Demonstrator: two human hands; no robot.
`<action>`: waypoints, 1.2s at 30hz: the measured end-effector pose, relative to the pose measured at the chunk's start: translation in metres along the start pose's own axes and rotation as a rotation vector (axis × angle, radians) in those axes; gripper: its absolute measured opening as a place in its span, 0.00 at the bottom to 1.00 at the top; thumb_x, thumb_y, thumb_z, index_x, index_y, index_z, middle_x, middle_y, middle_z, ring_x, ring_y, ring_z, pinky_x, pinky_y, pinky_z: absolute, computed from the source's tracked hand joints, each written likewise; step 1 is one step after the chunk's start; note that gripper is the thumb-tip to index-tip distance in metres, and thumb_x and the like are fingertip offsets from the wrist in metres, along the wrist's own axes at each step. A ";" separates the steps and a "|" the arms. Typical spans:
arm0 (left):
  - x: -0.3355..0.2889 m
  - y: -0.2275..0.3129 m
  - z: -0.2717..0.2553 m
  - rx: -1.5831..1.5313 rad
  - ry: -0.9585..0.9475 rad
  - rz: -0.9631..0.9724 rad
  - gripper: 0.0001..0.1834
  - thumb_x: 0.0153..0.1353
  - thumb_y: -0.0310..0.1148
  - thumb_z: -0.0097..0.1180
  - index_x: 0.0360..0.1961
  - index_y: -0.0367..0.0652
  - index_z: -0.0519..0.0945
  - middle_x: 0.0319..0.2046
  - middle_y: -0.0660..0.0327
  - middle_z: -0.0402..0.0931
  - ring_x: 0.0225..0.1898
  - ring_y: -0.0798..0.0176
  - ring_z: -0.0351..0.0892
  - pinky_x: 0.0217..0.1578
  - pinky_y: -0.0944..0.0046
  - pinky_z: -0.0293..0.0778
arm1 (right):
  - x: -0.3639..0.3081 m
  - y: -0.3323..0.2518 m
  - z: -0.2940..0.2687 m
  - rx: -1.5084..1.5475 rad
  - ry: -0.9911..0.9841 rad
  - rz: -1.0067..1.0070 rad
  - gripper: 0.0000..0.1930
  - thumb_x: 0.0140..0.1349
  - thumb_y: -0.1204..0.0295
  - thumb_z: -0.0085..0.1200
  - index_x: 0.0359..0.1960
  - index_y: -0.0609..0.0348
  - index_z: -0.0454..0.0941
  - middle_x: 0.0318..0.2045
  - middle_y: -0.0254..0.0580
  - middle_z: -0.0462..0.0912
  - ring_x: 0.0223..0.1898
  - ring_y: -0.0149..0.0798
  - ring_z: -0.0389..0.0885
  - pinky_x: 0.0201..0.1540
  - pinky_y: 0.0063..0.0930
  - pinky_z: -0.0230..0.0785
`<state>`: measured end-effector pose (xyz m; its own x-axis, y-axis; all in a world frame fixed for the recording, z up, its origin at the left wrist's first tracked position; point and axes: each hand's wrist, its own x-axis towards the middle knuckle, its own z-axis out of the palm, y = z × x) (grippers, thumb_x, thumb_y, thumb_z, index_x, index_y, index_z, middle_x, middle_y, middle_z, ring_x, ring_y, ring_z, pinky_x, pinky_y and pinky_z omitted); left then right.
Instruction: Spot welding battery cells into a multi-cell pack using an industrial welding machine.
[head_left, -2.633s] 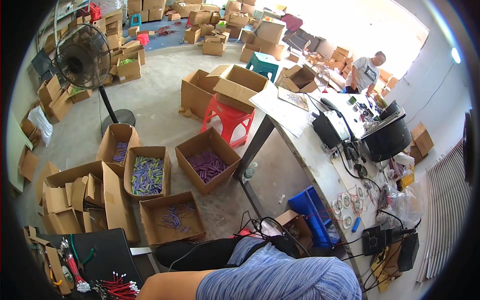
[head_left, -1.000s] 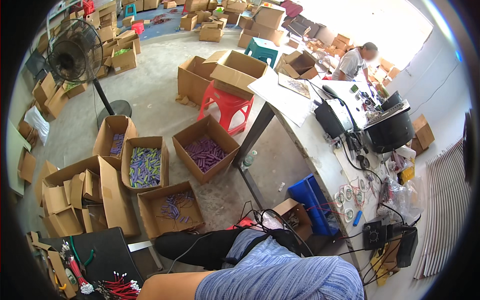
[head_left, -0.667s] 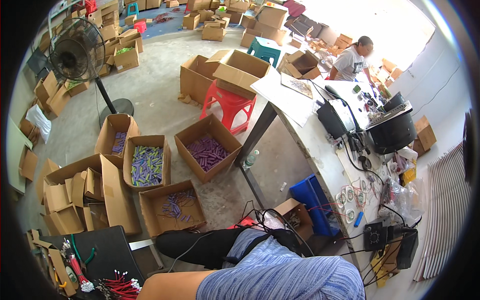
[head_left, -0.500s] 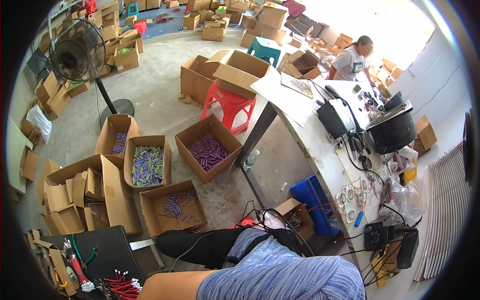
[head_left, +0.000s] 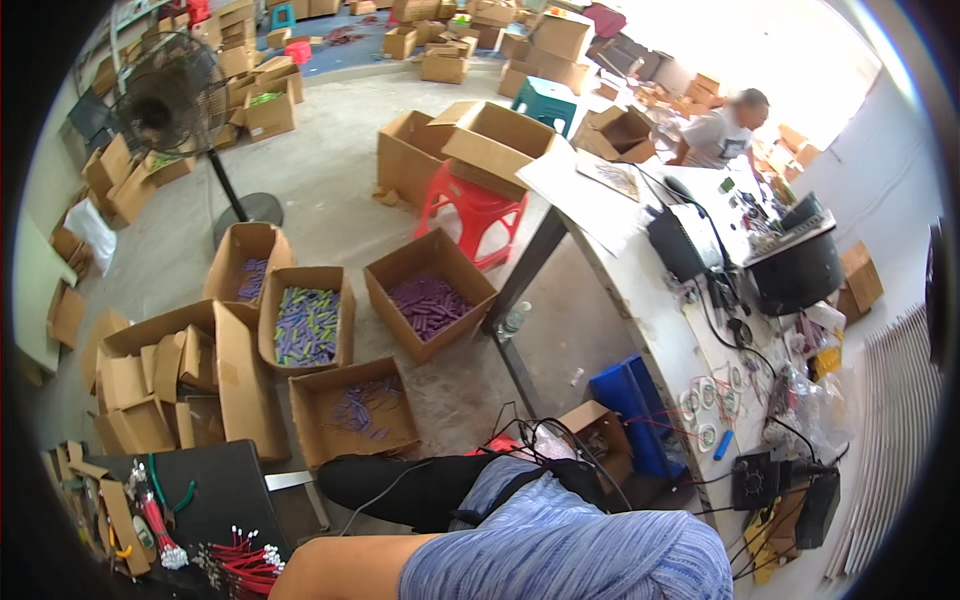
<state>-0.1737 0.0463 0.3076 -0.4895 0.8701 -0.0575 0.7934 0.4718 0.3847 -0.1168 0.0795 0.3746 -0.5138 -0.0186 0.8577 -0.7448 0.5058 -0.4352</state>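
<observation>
Neither of my hands shows in the head view. One of my bare arms (head_left: 345, 570), coming out of a blue striped sleeve (head_left: 560, 550), runs to the lower edge, where its hand is cut off. Nearest to that arm lies a bunch of red wires (head_left: 245, 565) with white connectors on a black work surface (head_left: 225, 490). Beside it are another bundle of red wires (head_left: 158, 525) and green-handled pliers (head_left: 180, 497). What either hand holds or touches is hidden.
Cardboard boxes of purple and green cylinders (head_left: 306, 325) stand on the floor, near a box of purple cylinders (head_left: 430, 308). A cluttered white table (head_left: 640, 310) runs along the right. A red stool (head_left: 475, 220), a fan (head_left: 165, 105) and a seated person (head_left: 715, 140) are farther off.
The whole scene has shifted slightly to the right in the view. The person at the far table has turned their head. My arm stays low at the bottom edge.
</observation>
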 end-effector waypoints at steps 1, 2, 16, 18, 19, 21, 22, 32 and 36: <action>-0.003 -0.004 -0.003 0.003 0.010 -0.012 0.33 0.54 0.38 0.56 0.59 0.35 0.64 0.50 0.50 0.72 0.50 0.53 0.73 0.50 0.56 0.70 | 0.002 0.003 0.005 -0.079 -0.013 -0.001 0.17 0.62 0.57 0.48 0.26 0.58 0.74 0.16 0.49 0.75 0.19 0.53 0.76 0.21 0.43 0.66; -0.006 -0.005 -0.005 0.000 0.023 -0.021 0.33 0.54 0.38 0.56 0.59 0.35 0.64 0.50 0.50 0.73 0.50 0.53 0.73 0.49 0.56 0.70 | 0.004 0.006 0.009 -0.157 -0.032 -0.010 0.16 0.61 0.57 0.48 0.24 0.56 0.74 0.14 0.47 0.75 0.18 0.53 0.75 0.19 0.42 0.66; -0.090 -0.033 -0.037 -0.034 0.110 -0.228 0.31 0.53 0.35 0.57 0.57 0.34 0.65 0.49 0.50 0.74 0.49 0.54 0.74 0.48 0.57 0.71 | 0.009 -0.001 0.013 -0.109 -0.129 0.059 0.08 0.50 0.71 0.51 0.24 0.64 0.68 0.15 0.50 0.74 0.22 0.54 0.76 0.25 0.44 0.66; -0.093 -0.035 -0.033 -0.030 0.099 -0.252 0.31 0.53 0.35 0.57 0.57 0.34 0.65 0.49 0.50 0.74 0.49 0.54 0.74 0.48 0.57 0.71 | 0.003 0.004 0.012 -0.133 -0.118 0.101 0.09 0.51 0.69 0.50 0.26 0.65 0.70 0.16 0.51 0.74 0.22 0.54 0.76 0.25 0.43 0.65; -0.091 -0.036 -0.028 -0.027 0.087 -0.263 0.31 0.53 0.35 0.57 0.57 0.34 0.66 0.49 0.50 0.74 0.49 0.54 0.74 0.48 0.57 0.71 | -0.001 0.008 0.010 -0.121 -0.082 0.089 0.09 0.51 0.70 0.50 0.25 0.65 0.70 0.16 0.51 0.74 0.22 0.55 0.75 0.25 0.44 0.66; -0.107 -0.036 -0.036 -0.008 0.120 -0.294 0.30 0.53 0.34 0.57 0.57 0.33 0.66 0.48 0.50 0.74 0.49 0.54 0.74 0.47 0.57 0.72 | 0.007 -0.004 0.018 -0.101 -0.149 0.088 0.10 0.54 0.70 0.50 0.28 0.66 0.68 0.16 0.52 0.73 0.23 0.56 0.75 0.26 0.46 0.66; -0.111 -0.038 -0.038 0.004 0.120 -0.317 0.30 0.53 0.34 0.57 0.57 0.33 0.66 0.48 0.50 0.74 0.49 0.54 0.74 0.47 0.57 0.72 | 0.010 -0.007 0.017 -0.056 -0.167 0.103 0.10 0.55 0.69 0.49 0.28 0.66 0.68 0.16 0.52 0.73 0.23 0.56 0.75 0.27 0.45 0.65; -0.114 -0.039 -0.043 0.030 0.106 -0.362 0.29 0.53 0.32 0.57 0.56 0.32 0.67 0.47 0.51 0.75 0.48 0.55 0.75 0.46 0.58 0.73 | 0.011 -0.008 -0.001 -0.040 -0.156 0.137 0.10 0.56 0.69 0.48 0.28 0.66 0.68 0.16 0.52 0.73 0.24 0.57 0.74 0.28 0.45 0.64; -0.125 -0.044 -0.047 0.052 0.106 -0.384 0.29 0.53 0.32 0.57 0.56 0.32 0.67 0.47 0.51 0.76 0.47 0.55 0.76 0.46 0.58 0.73 | 0.007 -0.006 -0.001 -0.066 -0.145 0.131 0.10 0.55 0.70 0.48 0.27 0.66 0.68 0.16 0.53 0.73 0.24 0.56 0.74 0.28 0.45 0.64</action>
<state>-0.1648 -0.0898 0.3414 -0.7865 0.6108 -0.0914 0.5613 0.7686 0.3069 -0.1157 0.0775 0.3832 -0.6637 -0.0707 0.7446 -0.6407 0.5675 -0.5172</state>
